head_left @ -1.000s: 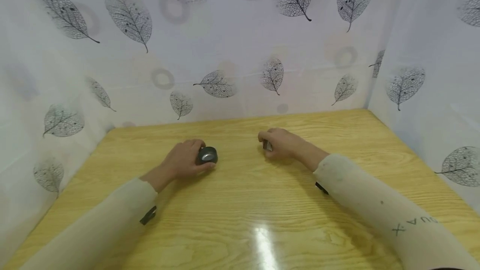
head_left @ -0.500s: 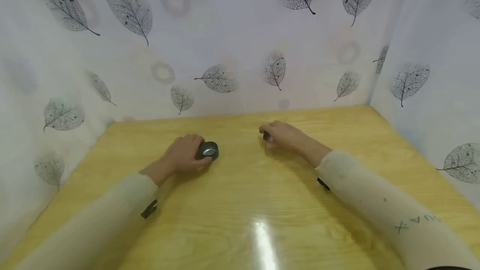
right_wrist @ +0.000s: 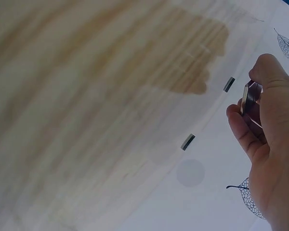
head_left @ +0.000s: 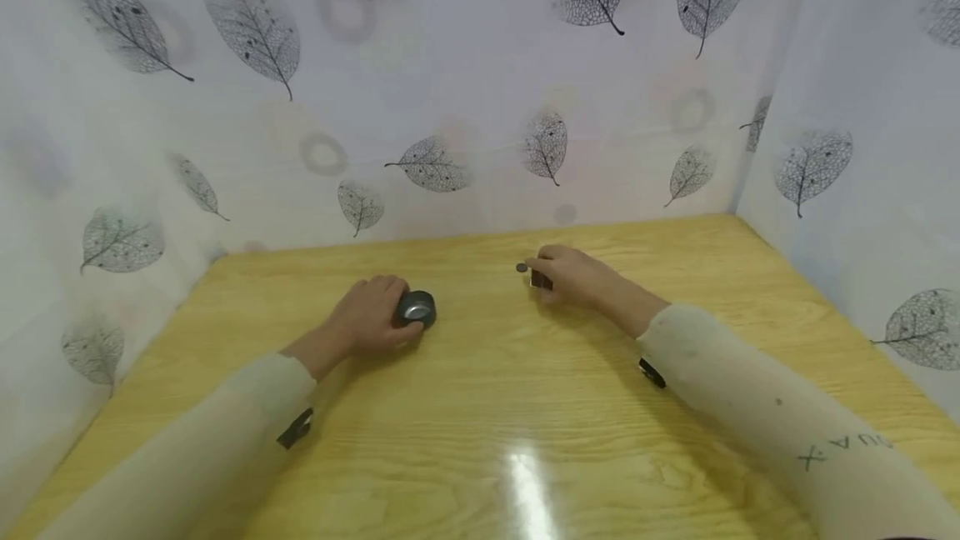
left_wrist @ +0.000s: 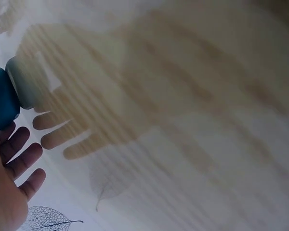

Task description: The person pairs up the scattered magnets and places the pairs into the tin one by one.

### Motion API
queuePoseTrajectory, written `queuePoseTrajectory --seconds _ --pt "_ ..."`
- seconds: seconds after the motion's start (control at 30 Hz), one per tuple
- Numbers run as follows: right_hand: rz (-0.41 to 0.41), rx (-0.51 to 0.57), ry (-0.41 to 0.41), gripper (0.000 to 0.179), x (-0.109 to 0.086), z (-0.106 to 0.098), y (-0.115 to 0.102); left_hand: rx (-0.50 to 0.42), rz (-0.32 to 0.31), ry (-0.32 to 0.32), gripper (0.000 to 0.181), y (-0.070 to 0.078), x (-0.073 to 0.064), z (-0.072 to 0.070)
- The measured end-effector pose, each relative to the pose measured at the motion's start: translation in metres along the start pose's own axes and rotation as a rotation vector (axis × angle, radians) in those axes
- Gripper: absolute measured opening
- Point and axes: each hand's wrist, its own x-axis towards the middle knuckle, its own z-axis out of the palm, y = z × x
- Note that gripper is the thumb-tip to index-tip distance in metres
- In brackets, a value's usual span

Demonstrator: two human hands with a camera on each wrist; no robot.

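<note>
My left hand (head_left: 372, 315) grips a small dark round cup (head_left: 417, 307) with a silvery inside, its mouth tilted up toward me. In the left wrist view the cup (left_wrist: 5, 98) looks teal, with the fingers beneath it. My right hand (head_left: 573, 276) pinches a small dark flat piece (head_left: 541, 277) between thumb and fingers. The right wrist view gives this piece (right_wrist: 249, 98) a bright silver edge. A small dark disc (head_left: 521, 267) lies on the table just left of the right fingertips. The right wrist view has two small black-and-silver pieces (right_wrist: 229, 84) beyond that hand.
Both arms reach over a glossy wood-grain table (head_left: 450, 440), which mirrors the hands in the wrist views. White cloth with printed leaves (head_left: 480, 82) hangs at the back and both sides.
My right hand has drawn slightly right, and the small dark disc now shows beside its fingertips. My left hand stays nearly in place with the cup.
</note>
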Motion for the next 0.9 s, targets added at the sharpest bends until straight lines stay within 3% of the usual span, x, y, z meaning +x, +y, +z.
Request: queuePoseTrajectory --seconds 0.27,0.53,0.9 --pt "-0.089 0.016 0.088 0.027 0.0 0.003 0.003 0.021 0.014 0.001 0.052 0.006 0.009 0.001" --pt "-0.128 0.027 0.149 0.027 0.001 0.006 0.002 0.003 0.026 0.009 0.051 0.013 0.013 0.0" --pt "-0.202 0.03 0.204 0.027 0.002 0.009 0.003 -0.064 0.054 -0.007 0.05 0.013 0.021 0.005"
